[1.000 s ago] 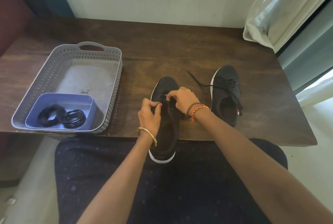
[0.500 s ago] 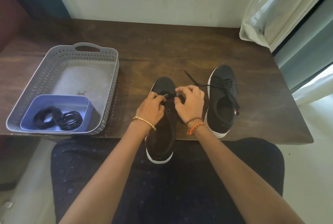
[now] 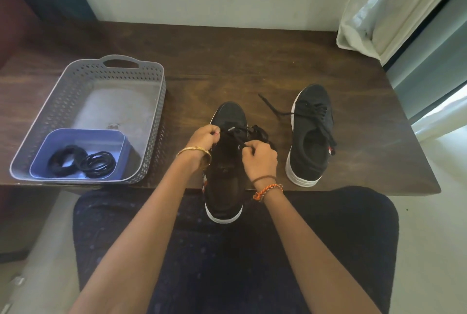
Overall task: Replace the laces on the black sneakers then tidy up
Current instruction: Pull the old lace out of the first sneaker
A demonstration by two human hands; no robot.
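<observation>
A black sneaker (image 3: 228,116) with a white sole lies at the table's front edge, its heel over my lap. My left hand (image 3: 203,137) pinches its black lace (image 3: 240,134) on the left side of the eyelets. My right hand (image 3: 260,159) pinches the same lace over the shoe's right side. The lace's silver tip shows between my hands. A loose bunch of lace lies just beyond my right hand. The second black sneaker (image 3: 312,137) stands to the right, laced, with one lace end trailing left on the table.
A grey perforated basket (image 3: 75,91) sits at the left of the dark wooden table (image 3: 227,61). Inside it a blue tub (image 3: 86,137) holds coiled black laces (image 3: 80,162). A white curtain (image 3: 379,10) hangs at the back right.
My right hand has drawn back toward me along the shoe, pulling the lace. My left hand stays at the eyelets. The camera view has shifted slightly.
</observation>
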